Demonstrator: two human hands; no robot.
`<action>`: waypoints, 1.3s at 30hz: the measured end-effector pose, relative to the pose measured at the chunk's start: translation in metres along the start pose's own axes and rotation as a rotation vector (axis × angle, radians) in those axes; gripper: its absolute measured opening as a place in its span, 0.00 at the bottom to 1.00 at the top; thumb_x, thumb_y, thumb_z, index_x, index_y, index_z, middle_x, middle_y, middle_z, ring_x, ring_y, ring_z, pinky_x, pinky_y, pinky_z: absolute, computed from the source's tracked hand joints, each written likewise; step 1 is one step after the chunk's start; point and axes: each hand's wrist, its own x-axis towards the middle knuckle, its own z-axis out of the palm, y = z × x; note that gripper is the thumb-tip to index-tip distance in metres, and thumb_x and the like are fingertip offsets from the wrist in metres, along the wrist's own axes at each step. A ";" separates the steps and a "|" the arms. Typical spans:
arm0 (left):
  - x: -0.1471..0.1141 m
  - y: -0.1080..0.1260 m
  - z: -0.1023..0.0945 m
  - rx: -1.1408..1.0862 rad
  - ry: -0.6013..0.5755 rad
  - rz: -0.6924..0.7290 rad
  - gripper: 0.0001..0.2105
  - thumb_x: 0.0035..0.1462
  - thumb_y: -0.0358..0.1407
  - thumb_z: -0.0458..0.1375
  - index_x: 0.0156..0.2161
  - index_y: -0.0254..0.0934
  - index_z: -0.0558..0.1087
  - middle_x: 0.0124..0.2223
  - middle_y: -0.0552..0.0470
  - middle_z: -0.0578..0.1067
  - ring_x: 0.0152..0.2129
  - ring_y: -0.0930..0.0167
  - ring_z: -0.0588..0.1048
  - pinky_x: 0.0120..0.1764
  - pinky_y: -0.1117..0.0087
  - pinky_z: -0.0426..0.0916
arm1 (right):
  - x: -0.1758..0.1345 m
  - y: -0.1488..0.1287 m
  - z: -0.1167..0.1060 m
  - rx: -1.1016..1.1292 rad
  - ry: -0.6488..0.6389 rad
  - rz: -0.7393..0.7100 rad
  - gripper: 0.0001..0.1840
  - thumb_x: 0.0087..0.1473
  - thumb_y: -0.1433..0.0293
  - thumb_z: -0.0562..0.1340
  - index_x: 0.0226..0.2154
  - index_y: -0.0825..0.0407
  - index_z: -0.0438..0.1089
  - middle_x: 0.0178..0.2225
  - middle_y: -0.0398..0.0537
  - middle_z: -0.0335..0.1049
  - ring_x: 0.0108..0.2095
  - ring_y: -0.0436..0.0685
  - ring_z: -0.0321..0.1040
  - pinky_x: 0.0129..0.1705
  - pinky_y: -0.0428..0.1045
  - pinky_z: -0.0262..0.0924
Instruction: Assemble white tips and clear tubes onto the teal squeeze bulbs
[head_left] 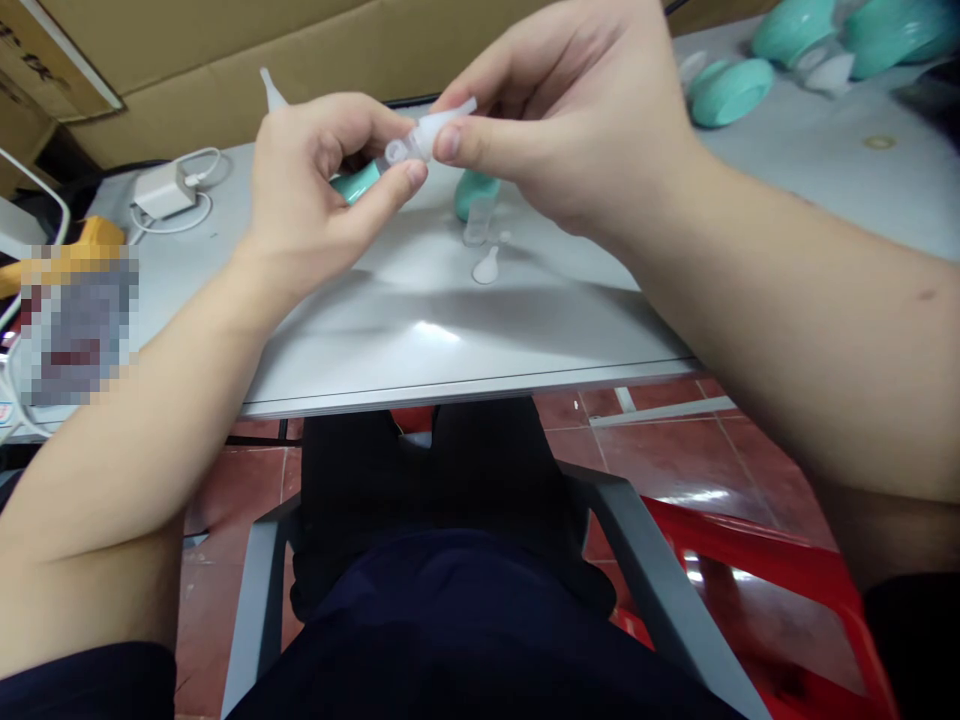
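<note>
Mid-assembly above the grey table: left hand clamped on a teal rubber bulb, right hand pinching a clear plastic nozzle. Touching end to end. Likely needed next: straight, aligned push.

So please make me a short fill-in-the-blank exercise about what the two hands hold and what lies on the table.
1. The right hand pinches a clear ____ tip with its fingers.
2. The left hand holds a part coloured ____.
3. A white charger lies on the grey table, to the ____ of the hands.

Missing words: plastic; teal; left
</note>
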 end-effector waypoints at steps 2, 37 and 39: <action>-0.001 0.000 0.000 0.005 -0.003 0.000 0.21 0.71 0.58 0.68 0.45 0.40 0.88 0.34 0.49 0.84 0.26 0.72 0.74 0.29 0.65 0.65 | -0.001 0.001 0.000 0.018 -0.017 0.001 0.20 0.40 0.62 0.89 0.32 0.53 0.87 0.33 0.48 0.84 0.33 0.48 0.77 0.36 0.45 0.67; 0.006 0.031 0.005 0.086 -0.335 -0.253 0.25 0.75 0.58 0.64 0.64 0.42 0.77 0.46 0.50 0.83 0.50 0.64 0.78 0.52 0.61 0.76 | 0.000 -0.017 -0.005 -0.491 -0.155 -0.065 0.18 0.67 0.62 0.69 0.46 0.64 0.81 0.40 0.44 0.84 0.39 0.44 0.76 0.44 0.42 0.65; 0.007 0.015 0.000 0.053 -0.229 -0.224 0.25 0.76 0.57 0.62 0.64 0.39 0.79 0.49 0.50 0.84 0.43 0.68 0.79 0.47 0.62 0.76 | 0.000 -0.023 -0.007 -0.637 -0.147 -0.067 0.23 0.69 0.58 0.65 0.49 0.63 0.81 0.43 0.44 0.83 0.43 0.45 0.76 0.48 0.42 0.66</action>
